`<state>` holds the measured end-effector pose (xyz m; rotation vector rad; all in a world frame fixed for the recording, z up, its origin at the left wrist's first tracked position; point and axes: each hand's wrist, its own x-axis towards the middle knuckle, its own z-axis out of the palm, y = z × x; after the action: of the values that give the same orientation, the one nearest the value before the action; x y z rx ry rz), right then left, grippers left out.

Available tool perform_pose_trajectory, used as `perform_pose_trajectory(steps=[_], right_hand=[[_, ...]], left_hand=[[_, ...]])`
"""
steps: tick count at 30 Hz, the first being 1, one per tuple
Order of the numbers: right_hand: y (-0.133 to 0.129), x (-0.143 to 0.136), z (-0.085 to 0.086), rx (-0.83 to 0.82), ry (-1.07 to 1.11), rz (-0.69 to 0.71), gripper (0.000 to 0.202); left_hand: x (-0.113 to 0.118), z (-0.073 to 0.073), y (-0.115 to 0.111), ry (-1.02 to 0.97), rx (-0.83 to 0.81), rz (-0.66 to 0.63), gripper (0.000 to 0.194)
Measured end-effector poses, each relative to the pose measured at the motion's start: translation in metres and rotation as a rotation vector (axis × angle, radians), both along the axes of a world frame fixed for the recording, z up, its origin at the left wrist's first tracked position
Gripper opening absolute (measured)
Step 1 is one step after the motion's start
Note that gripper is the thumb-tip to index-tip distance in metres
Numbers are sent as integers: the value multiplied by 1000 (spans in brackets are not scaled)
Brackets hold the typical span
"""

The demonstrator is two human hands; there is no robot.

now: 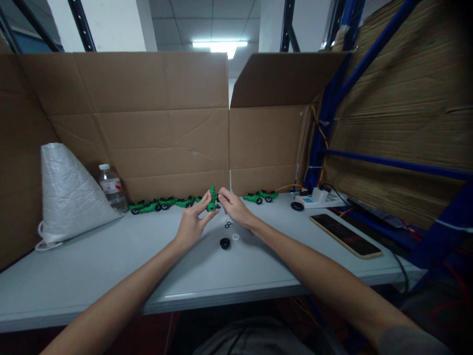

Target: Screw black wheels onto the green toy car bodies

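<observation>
Between thumb and fingers, my left hand (192, 223) grips a green toy car body (212, 199), held up over the middle of the table. My right hand (235, 207) is closed in a pinch at the body's right side, on a small dark part too small to name. Below the hands on the table lie a black wheel (225, 243), a white ring (236, 237), small black rings (228, 225) and a smaller white ring (223, 219).
Green toy cars (146, 206) line the back left of the table (177, 291), with more cars (260, 197) behind my right hand. A silvery bag (70, 197) and bottle (112, 190) stand left. A phone (345, 235), black ring (297, 206) and power strip (321, 198) lie right.
</observation>
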<state>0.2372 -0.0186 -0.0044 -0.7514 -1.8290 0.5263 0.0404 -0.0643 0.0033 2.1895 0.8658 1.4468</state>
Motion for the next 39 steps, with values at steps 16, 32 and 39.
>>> perform_pose_trajectory(steps=[16, 32, 39], right_hand=[[-7, 4, 2, 121, -80, -41, 29], [-22, 3, 11, 373, -206, -201, 24], [-17, 3, 6, 380, -273, -207, 21]], left_hand=[[-6, 1, 7, 147, 248, 58, 55], [-4, -1, 2, 74, 343, 68, 45], [-5, 0, 1, 79, 357, 99, 39]])
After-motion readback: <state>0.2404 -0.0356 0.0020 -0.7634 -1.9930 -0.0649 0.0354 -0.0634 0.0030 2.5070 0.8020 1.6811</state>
